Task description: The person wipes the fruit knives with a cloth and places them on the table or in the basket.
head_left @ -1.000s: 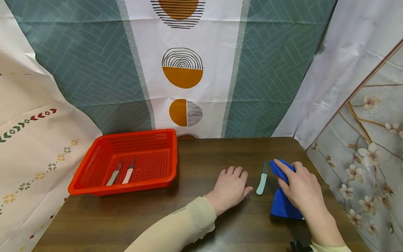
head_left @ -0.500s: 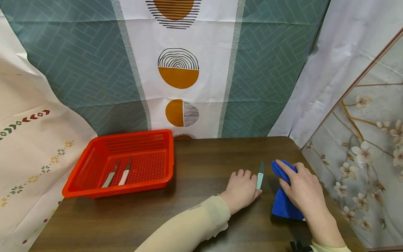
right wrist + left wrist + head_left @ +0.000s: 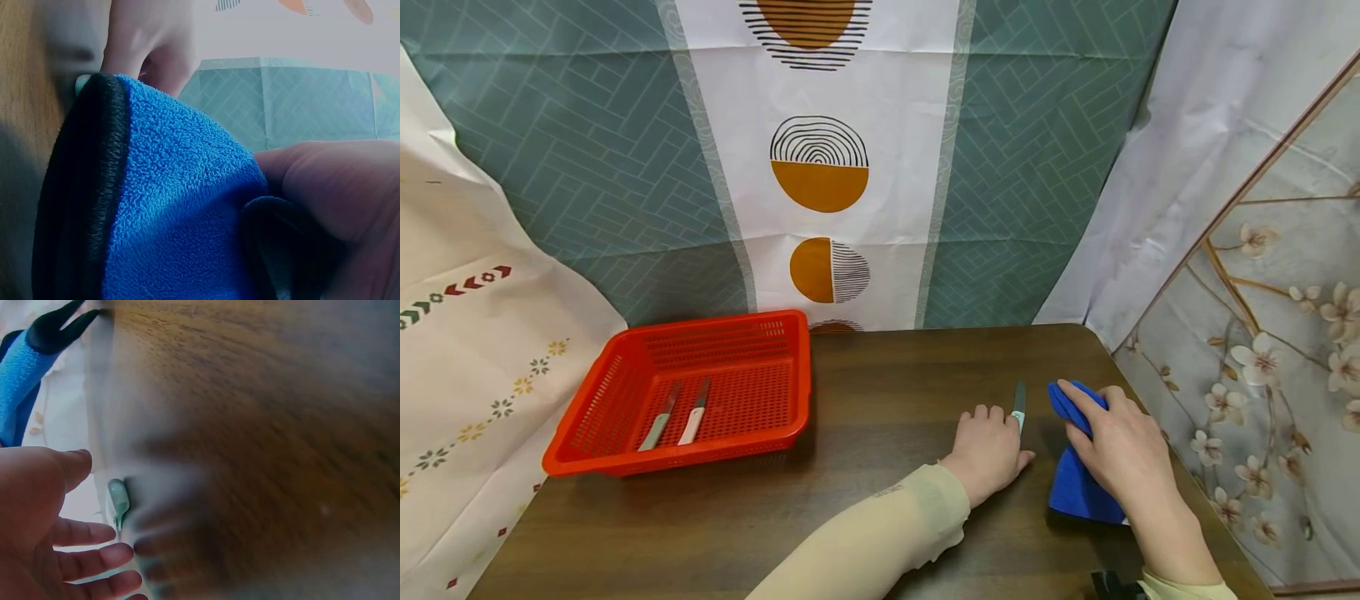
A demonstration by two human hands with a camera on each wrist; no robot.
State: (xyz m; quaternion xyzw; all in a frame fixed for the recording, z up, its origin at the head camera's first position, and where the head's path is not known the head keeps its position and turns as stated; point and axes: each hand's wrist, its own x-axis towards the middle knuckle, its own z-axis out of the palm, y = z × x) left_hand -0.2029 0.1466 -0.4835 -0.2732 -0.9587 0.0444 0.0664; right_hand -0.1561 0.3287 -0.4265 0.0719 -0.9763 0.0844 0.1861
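Step in hand is prob. the pick-up of the loose knife [image 3: 1018,403]. It's lying on the table [image 3: 910,375], right of centre in the lower half of the head view, blade pointing up-frame, the L hand [image 3: 991,450] covering most of its mint handle. L hand is sitting there w/ fingers loose & nearly straight, thumb standing well apart, gripping nothing; in the L wrist view the handle is showing betw. thumb & index, but can't tell if skin's touching it. R hand [image 3: 1122,454], lower right, is holding the blue cloth [image 3: 1078,492] betw. thumb & fingers; some fingers are hiding, so can't tell how tight.

Next move, I'd guess, is calling for L thumb & fingers closing on the handle only, staying off the blade, then meeting the cloth w/ the knife, prob. for a wipe. Main risk is a fingertip sliding onto the edge.

Two others, a grey-green-handled knife [image 3: 657,427] & a pale-handled knife [image 3: 692,423], are lying side by side, apart, in the red basket [image 3: 745,404] at lower left; prob. this one's belonging there too.
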